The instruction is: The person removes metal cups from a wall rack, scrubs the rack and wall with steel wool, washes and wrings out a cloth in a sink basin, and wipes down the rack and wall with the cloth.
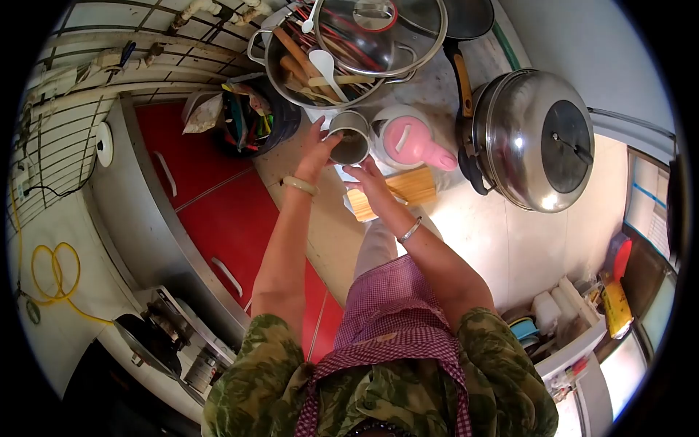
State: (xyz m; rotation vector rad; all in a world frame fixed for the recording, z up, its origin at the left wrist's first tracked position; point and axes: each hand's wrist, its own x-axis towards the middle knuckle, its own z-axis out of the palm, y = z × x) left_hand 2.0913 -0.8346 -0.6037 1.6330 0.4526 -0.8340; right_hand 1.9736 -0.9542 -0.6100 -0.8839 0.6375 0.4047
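Note:
My left hand (320,151) is closed on the left side of a pale, round cup (351,148), with a finger over its rim. The cup is tipped so that its greyish inside faces me. At its lower right, the fingers of my right hand (373,188) are curled against the cup. Just right of the cup stands a white kettle with a pink lid and handle (406,140). A wooden board (411,187) lies below the kettle, partly behind my right hand.
A large steel pot (271,79) full of utensils, with a glass lid (375,33) over it, stands ahead. A big lidded steel pan (539,138) is at right. Red cabinets (233,226) and a dark bin (280,120) of wrappers are at left.

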